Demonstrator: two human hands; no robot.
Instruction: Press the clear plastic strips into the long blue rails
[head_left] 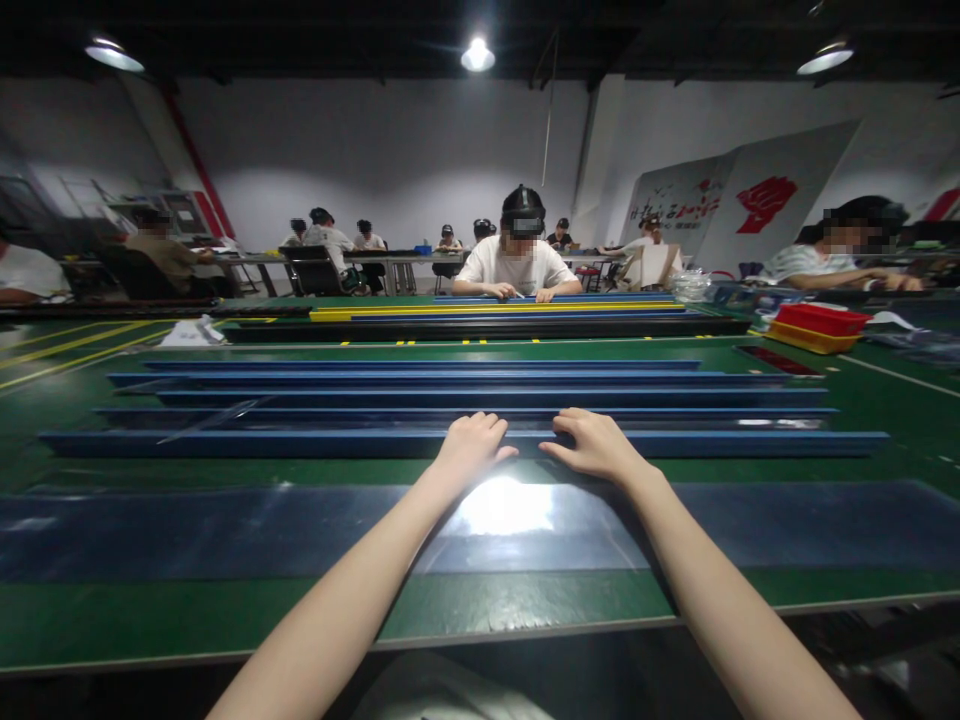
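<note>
Green table (525,605): its near edge runs across below the forearms, with a bare green band just inside it
Clear sheet (225,530): lies flat along the table, between that edge and the strips; both forearms pass over it, and a bright glare hides part of its middle
Nearest blue strip (262,444): lies lengthwise just beyond the sheet, under both hands
Left hand (472,445): fingers bent over this strip, thumb apart and pointing inward; whether it pinches the strip I cannot tell
Right hand (592,440): on the same strip, fingers curled, thumb stretched toward the left hand; a firm grip cannot be made out
Clear scrap (217,420): lies slantwise across the left part of the strips, in their way
Other blue strips (480,397): four in a row close behind the nearest one, crowding the space past the fingertips
Dark red panel (784,361): flat, near their right ends
Black strips (487,328): farther across, with yellow strips (495,311) beyond
White bundle (191,333): at the left
Red tray (821,319): at the right, stacked on a yellow tray (806,341)
Co-worker (517,265): opposite, both hands at the far strips
Wall board (761,205): behind, with a red fist
</note>
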